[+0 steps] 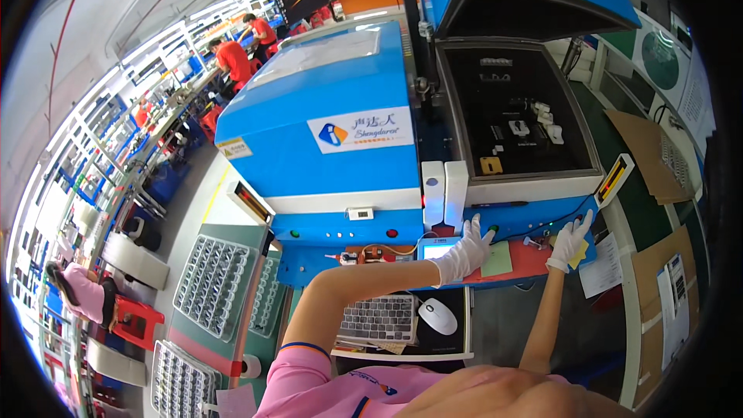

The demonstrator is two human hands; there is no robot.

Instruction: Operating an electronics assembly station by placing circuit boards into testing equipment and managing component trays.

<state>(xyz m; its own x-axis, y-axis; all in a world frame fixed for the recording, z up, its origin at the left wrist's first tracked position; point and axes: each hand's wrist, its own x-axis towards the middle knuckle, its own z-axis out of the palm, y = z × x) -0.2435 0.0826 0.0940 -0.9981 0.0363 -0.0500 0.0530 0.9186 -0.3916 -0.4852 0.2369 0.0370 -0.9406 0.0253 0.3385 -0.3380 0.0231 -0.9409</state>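
Observation:
My left hand [464, 254], in a white glove, is at the front panel of a blue machine, its fingers stretched out beside a green button [493, 229]. My right hand [569, 248], also gloved, is at the panel's right end with fingers spread near another button. Neither hand appears to hold anything. Above them the right-hand test box [523, 178] has its lid [534, 0] raised; small white parts [544, 118] and a yellow block [491, 165] lie on its black bed. The left-hand box [333, 108] has its blue lid down.
Below the panel, a keyboard [379, 318] and white mouse [438, 316] rest on a pull-out shelf. Clear trays of parts [215, 285] stand at the left. Cardboard [650, 151] and papers [602, 265] lie at the right. Several people work along a far bench; one sits on a red stool [138, 320].

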